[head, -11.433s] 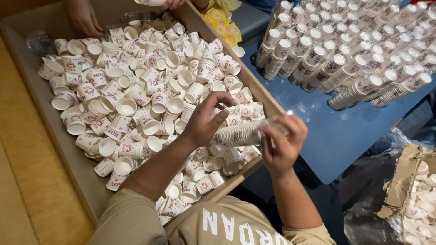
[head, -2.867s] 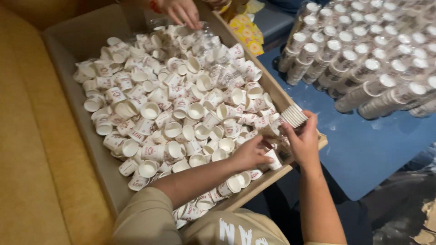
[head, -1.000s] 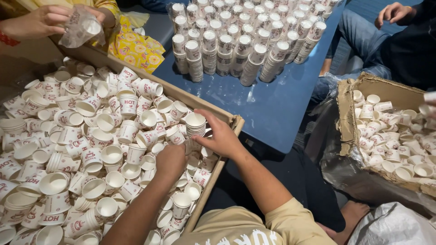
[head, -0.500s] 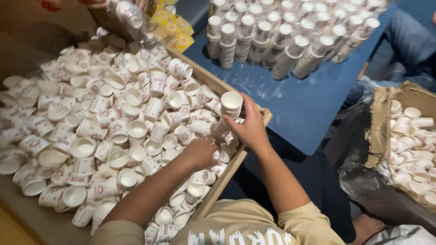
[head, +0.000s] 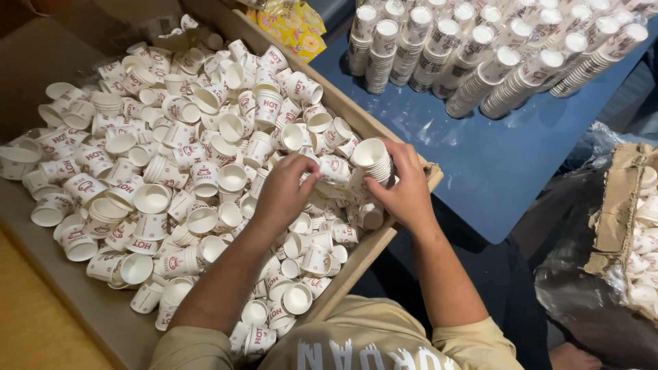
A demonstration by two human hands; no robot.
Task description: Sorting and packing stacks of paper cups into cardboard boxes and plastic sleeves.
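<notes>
While both forearms reach in from the near edge, the right hand (head: 406,190) is closed round a short nested stack of white paper cups (head: 373,159), held tilted over the right rim of the cardboard box (head: 62,274). Left hand (head: 284,192) sits just left of it, fingers curled down onto loose cups (head: 205,178) in the pile; grip on any one cup unclear. Farther right, blue counter (head: 493,164) carries long cup stacks (head: 480,62) lying in rows.
</notes>
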